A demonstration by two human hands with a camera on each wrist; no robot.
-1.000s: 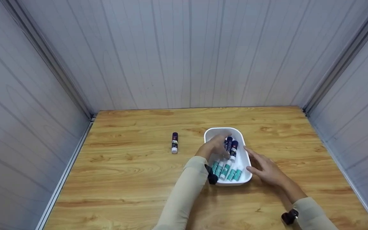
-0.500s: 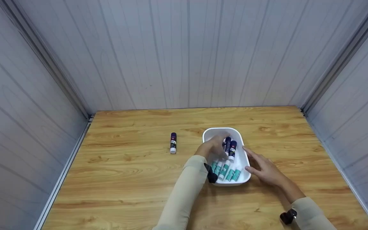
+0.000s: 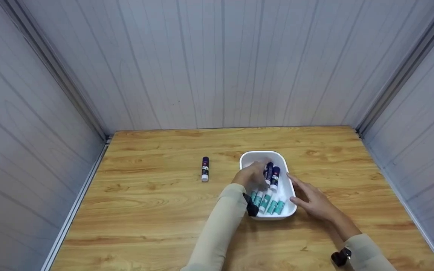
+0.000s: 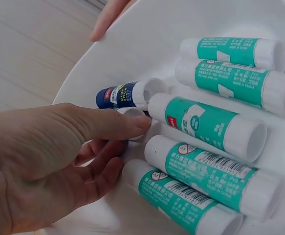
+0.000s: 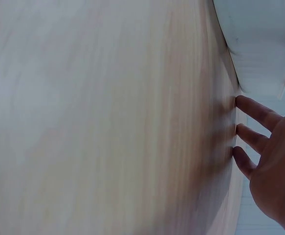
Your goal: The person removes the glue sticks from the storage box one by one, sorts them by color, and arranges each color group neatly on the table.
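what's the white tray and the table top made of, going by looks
White tray: probably plastic, smooth and slightly glossy, with rounded moulded corners. Table top: wood-look surface with printed-looking grain and a light sheen, likely laminate, though real wood cannot be ruled out.

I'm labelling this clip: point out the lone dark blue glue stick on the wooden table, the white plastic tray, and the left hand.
Lone dark blue glue stick (image 3: 205,168): head view, mid-barrel.
White plastic tray (image 3: 256,155): head view, far rim.
Left hand (image 3: 252,175): head view, back of hand.
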